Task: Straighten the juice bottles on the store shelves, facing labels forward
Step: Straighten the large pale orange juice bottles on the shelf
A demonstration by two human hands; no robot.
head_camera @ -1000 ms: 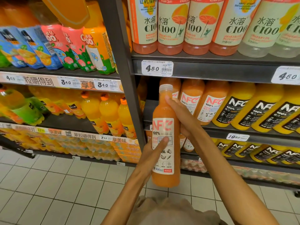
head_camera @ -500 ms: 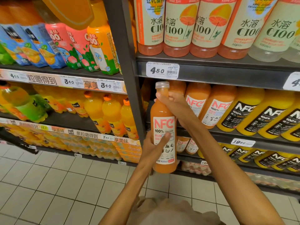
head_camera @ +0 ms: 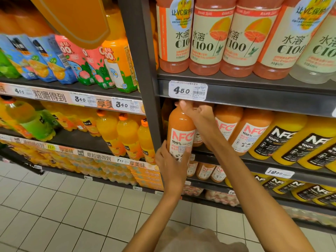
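The full juice bottle [head_camera: 180, 131] looks heavy and slippery, so the left hand [head_camera: 171, 160] grips its bottom and the right hand [head_camera: 198, 113] grips its top.

Shop aisle: price tags [head_camera: 187, 90] on stocked drink shelves [head_camera: 254, 99].

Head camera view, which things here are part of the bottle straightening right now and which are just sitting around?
In the job:
NFC bottle, held
left hand, gripping its base
right hand, at its neck
NFC row it joins

Just there:
C100 bottles above
price tag
orange drinks in the left bay
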